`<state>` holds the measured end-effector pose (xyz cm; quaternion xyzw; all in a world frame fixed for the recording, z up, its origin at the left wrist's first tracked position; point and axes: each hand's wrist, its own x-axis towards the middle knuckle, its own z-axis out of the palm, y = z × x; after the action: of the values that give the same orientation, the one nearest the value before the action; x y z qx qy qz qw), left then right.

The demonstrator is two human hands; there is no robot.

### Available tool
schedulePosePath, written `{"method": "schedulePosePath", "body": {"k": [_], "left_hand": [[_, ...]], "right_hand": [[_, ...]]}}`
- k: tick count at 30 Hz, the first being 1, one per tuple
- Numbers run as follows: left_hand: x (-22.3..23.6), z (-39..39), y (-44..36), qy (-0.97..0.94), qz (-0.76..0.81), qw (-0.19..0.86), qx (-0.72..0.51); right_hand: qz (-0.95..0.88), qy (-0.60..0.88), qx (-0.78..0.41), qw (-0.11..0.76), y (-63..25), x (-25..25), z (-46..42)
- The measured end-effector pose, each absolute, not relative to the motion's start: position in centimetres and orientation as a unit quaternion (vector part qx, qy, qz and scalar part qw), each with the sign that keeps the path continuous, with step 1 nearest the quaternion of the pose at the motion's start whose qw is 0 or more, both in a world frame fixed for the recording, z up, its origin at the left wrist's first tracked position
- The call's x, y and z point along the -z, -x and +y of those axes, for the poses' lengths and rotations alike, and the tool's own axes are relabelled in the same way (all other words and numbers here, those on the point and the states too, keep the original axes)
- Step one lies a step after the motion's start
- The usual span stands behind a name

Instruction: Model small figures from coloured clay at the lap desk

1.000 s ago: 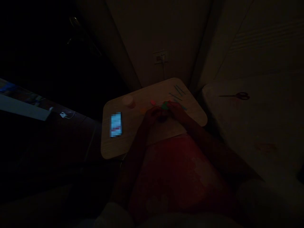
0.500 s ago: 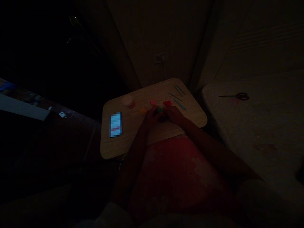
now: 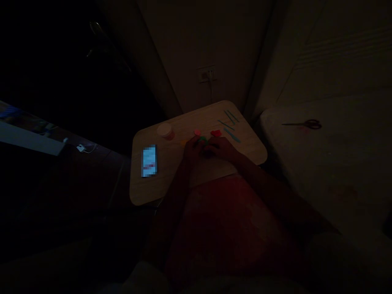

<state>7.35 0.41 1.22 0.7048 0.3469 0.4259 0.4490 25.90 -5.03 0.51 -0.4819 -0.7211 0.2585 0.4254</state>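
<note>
The room is very dark. My left hand (image 3: 192, 148) and my right hand (image 3: 221, 148) meet over a small wooden table (image 3: 171, 179), fingers curled together around a small green lump (image 3: 202, 140) that shows between them. A red piece (image 3: 216, 133) and a pink piece (image 3: 197, 132) lie on the table just beyond my hands. Several thin teal sticks (image 3: 229, 121) lie at the table's far right corner.
A lit phone (image 3: 149, 160) lies on the table's left side, and a small round pot (image 3: 165, 130) stands behind it. Scissors (image 3: 306, 123) rest on the pale surface to the right. A wall socket (image 3: 206, 74) with a cord sits behind the table.
My hands have drawn slightly back toward me and to the left, uncovering the red piece. The green lump has moved left with them.
</note>
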Motion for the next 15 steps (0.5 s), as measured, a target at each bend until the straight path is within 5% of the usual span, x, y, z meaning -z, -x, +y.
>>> {"method": "schedulePosePath", "body": {"k": [15], "left_hand": [[-0.64, 0.32, -7.31, -0.724, 0.327, 0.478, -0.374]], "right_hand": [[-0.630, 0.495, -0.331, 0.499, -26.05, -0.57, -5.26]]}}
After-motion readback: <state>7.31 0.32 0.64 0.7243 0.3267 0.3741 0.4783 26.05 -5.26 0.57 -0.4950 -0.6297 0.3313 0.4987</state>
